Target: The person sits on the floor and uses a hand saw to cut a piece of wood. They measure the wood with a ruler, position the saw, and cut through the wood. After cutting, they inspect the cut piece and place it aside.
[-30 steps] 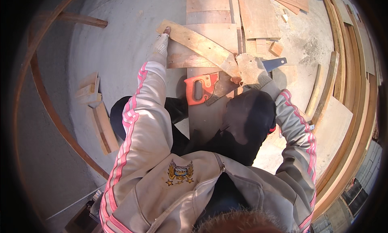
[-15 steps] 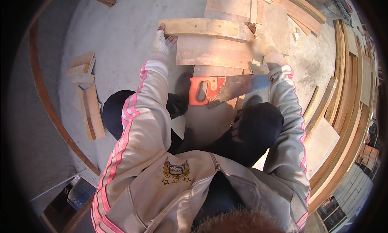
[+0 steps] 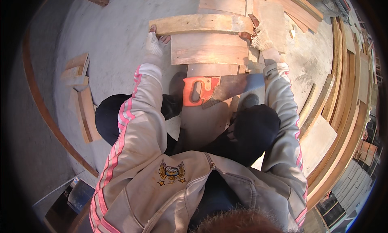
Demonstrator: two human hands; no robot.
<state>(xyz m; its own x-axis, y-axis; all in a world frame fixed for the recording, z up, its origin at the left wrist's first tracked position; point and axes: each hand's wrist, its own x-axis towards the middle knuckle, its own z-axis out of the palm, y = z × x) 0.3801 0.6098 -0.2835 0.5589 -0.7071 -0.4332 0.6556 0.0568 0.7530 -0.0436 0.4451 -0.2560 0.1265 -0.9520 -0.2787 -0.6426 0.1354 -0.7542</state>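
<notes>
Wooden plank [image 3: 200, 24], pale and slightly bowed, is lying crosswise at the top of the view, with a gloved hand gripping each end. The left hand [image 3: 155, 42], in a light knitted glove, is closing its fingers over the plank's left end, thumb tucked under the near edge. The right hand [image 3: 258, 37], gloved the same way, is clamping the right end, bare fingertips showing over the top edge. Both sleeves are grey with pink stripes.

Just under the plank, a wider board [image 3: 210, 50] is lying flat, and below that a longer board [image 3: 206, 112] is running toward the person's knees. A handsaw [image 3: 218, 87] with an orange handle is resting loose on this long board, its blade pointing right, touching neither hand. Dark trousers are framing the board on both sides.

Offcuts [image 3: 79, 95] are lying well apart to the left on the concrete floor [image 3: 113, 27]. Long timber strips [image 3: 343, 112] are stacking up along the right edge, and more boards [image 3: 283, 11] are lying beyond the plank. At the lower left a dark bucket-like container [image 3: 81, 192] is standing; what it is holding cannot be told from here.
</notes>
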